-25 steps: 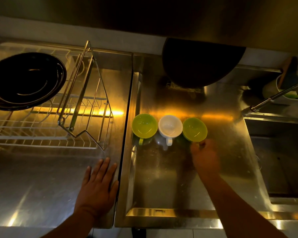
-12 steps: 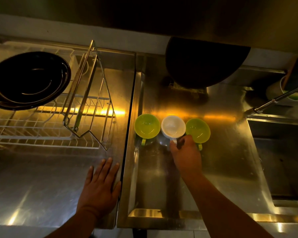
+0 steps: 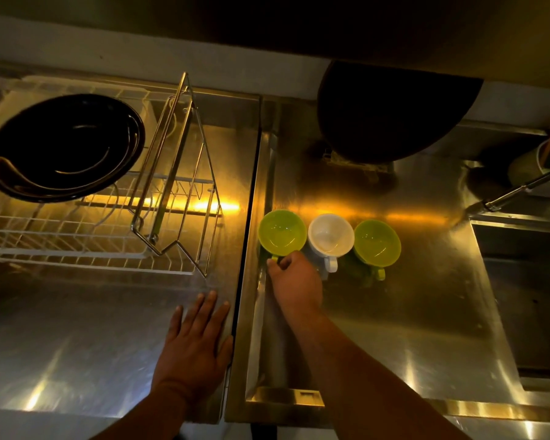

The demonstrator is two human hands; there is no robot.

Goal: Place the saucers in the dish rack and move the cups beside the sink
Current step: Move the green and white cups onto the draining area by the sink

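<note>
A dim steel kitchen counter (image 3: 86, 338) seen from above, lit by warm yellow reflections. 3 cups stand upright in a row on the sunken steel drainboard (image 3: 394, 312), each touching or nearly touching its neighbour: a left green cup (image 3: 282, 230), a white cup (image 3: 331, 235) in the middle, and a right green cup (image 3: 377, 242). All 3 handles point toward the person. The sink basin (image 3: 527, 296) lies to the right of the row, well apart from the right green cup, with a faucet spout (image 3: 521, 188) angled above it.

The right hand (image 3: 294, 282) reaches in from below, its fingers curled around the handle of the left green cup, which sits on the steel. The left hand (image 3: 197, 347) lies flat and spread, palm down, on the counter beside the seam between counter and drainboard, holding nothing.

At far left a white wire dish rack (image 3: 77, 249) holds stacked dark saucers (image 3: 64, 147) leaning in its back part. A chrome wire frame (image 3: 178, 185) stands tilted at the rack's right end. A large dark round pan (image 3: 394, 115) leans against the back wall behind the cups.
</note>
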